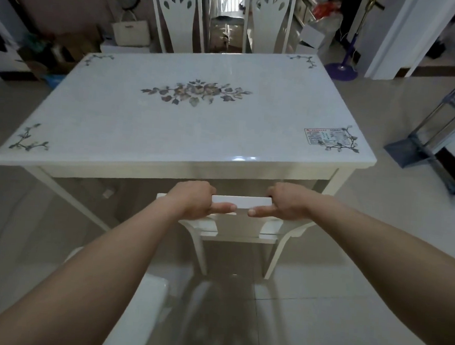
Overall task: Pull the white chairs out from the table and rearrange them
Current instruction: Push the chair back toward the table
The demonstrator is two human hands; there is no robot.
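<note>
A white chair point(242, 201) stands at the near side of the white table point(170, 120), its seat tucked under the tabletop. My left hand point(194, 202) grips the left end of the chair's top rail, thumb along the front. My right hand point(286, 204) grips the right end the same way. Two more white chairs stand at the far side of the table, one left point(178, 18) and one right point(272, 22). Part of another white chair point(141, 306) shows at the bottom left, under my left forearm.
The table has a flower pattern and a label near its right corner. A grey metal rack point(444, 133) stands on the tiled floor to the right. A purple fan base point(341, 70) and bags and boxes lie behind the table.
</note>
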